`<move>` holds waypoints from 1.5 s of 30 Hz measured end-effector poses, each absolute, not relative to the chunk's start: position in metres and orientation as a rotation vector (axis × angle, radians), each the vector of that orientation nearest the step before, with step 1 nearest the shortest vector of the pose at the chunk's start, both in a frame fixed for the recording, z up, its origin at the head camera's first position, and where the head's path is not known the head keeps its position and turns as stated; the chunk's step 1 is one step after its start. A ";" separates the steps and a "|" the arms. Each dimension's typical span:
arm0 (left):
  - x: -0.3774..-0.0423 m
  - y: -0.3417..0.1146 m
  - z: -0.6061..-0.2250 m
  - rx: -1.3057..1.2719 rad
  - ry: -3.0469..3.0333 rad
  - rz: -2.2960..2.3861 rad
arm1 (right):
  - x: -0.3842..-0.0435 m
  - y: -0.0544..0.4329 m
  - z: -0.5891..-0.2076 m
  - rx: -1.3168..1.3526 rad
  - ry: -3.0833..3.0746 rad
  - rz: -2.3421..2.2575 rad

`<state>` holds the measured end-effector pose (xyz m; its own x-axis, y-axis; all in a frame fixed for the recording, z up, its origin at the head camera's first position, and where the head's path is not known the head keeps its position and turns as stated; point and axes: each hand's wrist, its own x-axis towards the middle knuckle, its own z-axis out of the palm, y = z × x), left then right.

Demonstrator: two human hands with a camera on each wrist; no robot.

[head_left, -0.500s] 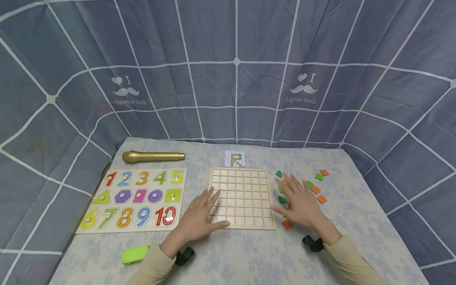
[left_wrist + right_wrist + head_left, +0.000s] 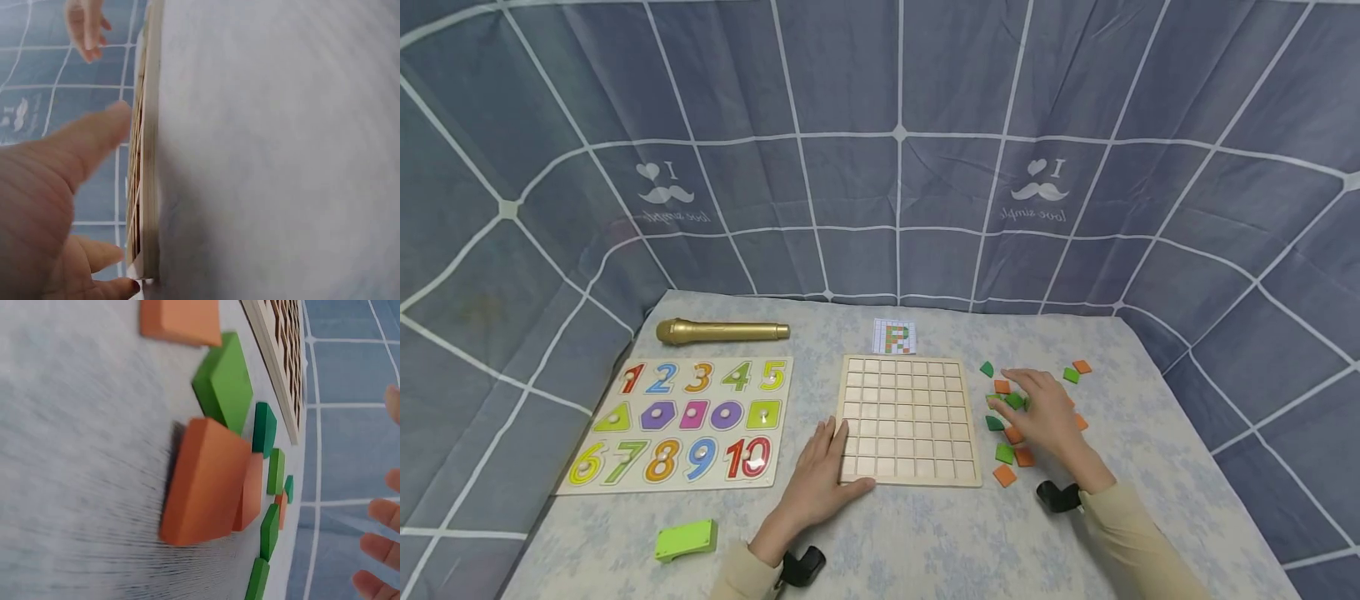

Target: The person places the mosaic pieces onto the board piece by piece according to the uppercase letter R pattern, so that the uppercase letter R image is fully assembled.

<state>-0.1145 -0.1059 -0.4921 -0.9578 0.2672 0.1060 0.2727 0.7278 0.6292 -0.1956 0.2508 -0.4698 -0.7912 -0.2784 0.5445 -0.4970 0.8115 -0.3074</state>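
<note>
The coloured tiles [image 2: 1004, 452] are scattered right of the wooden board [image 2: 910, 422], around the loosely spread, empty right hand [image 2: 1047, 417]; the left hand [image 2: 816, 483] is rested, thumb wide, at the board's left edge. Probably light, stiff and smooth, tiles are best pinched by opposite sides.

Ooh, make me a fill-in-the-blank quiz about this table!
On the white rectangular number puzzle board, the red bottom-right number is ____.
The long gold-coloured object beyond that board is a ____.
The hand nearest the small flat orange and green tiles is the person's ____ one.

Missing words: 10; microphone; right.
</note>
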 end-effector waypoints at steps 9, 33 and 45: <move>-0.117 -0.109 -0.504 -0.457 -2.874 -1.105 | -0.216 0.260 -0.472 0.468 -2.604 0.666; -0.114 -0.109 -0.512 -0.459 -2.834 -1.007 | -0.243 0.271 -0.482 0.390 -2.811 0.671; -0.114 -0.109 -0.512 -0.464 -2.828 -1.005 | -0.248 0.272 -0.482 0.368 -2.923 0.655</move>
<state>-0.1144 -0.1089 -0.5116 -0.9480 0.2492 0.1978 0.3182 0.7352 0.5986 -0.2482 0.2725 -0.4825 -0.9628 -0.2082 0.1723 -0.2618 0.8766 -0.4037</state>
